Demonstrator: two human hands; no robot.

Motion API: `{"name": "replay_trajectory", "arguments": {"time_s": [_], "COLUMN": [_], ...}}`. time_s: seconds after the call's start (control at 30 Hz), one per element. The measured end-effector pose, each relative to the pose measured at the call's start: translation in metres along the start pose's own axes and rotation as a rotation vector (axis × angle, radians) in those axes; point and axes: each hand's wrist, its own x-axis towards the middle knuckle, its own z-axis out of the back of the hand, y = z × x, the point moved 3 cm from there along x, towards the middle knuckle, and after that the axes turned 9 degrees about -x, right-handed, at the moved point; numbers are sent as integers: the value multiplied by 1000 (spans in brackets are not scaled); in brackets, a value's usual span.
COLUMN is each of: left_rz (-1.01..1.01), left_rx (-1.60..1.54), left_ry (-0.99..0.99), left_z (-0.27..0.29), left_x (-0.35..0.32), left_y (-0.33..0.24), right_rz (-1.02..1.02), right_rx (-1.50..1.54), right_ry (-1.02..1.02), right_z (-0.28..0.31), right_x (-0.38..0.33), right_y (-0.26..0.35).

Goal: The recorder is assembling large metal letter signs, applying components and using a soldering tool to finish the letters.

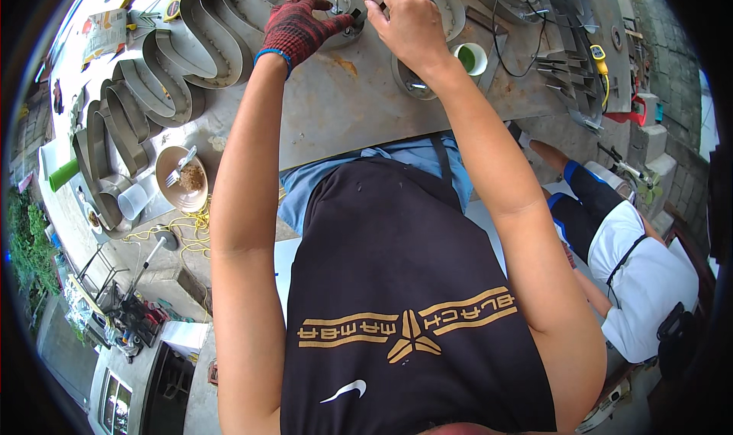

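My left hand (296,32), in a red and black knit glove with a blue cuff, reaches to the far middle of the metal table (336,114). At its fingertips is a small dark piece (356,13), which its fingers seem to pinch. My bare right hand (412,24) is just right of it, fingers curled and pinched close to that piece; what they hold is too small to make out. Below both hands lies a curved sheet-metal form (397,69) with small shiny clamps, partly hidden by my right wrist.
Wavy sheet-metal channels (172,99) stand at left. A white cup (471,56) with green inside is beside my right forearm. A bowl (181,198) with food and a fork, a clear cup (134,201), metal strips (569,69) and a yellow tool (599,56) lie about. A person (649,282) sits at right.
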Motion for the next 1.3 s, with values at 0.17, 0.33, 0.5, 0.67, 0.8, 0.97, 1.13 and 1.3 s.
{"name": "replay_trajectory", "arguments": {"time_s": [0.17, 0.33, 0.5, 0.67, 0.8, 0.97, 1.13, 1.3], "left_rz": [-4, -6, -23, -32, -32, 18, 15, 13], "left_rx": [15, 22, 29, 18, 8, -33, -14, -26], "left_ry": [1, -17, -20, -21, -30, 44, 19, 36], "left_z": [0, -2, -4, -3, -4, 0, 0, -1], "left_x": [1, 1, 4, 3, 2, 2, 0, 2], "left_y": [-2, 2, 4, 4, 5, -1, -1, 1], "right_rz": [-31, -40, -34, -42, -65, -33, 12, 49], "right_rx": [-8, 4, 5, -1, 10, -24, -64, -129], "right_ry": [19, 39, 25, 17, 51, 41, 28, 20], "right_z": [-3, -4, -3, -1, 2, -1, -1, -5], "right_x": [0, -1, -1, 0, 1, 0, 3, 1], "right_y": [0, 3, 4, 4, 4, 3, 6, 11]}}
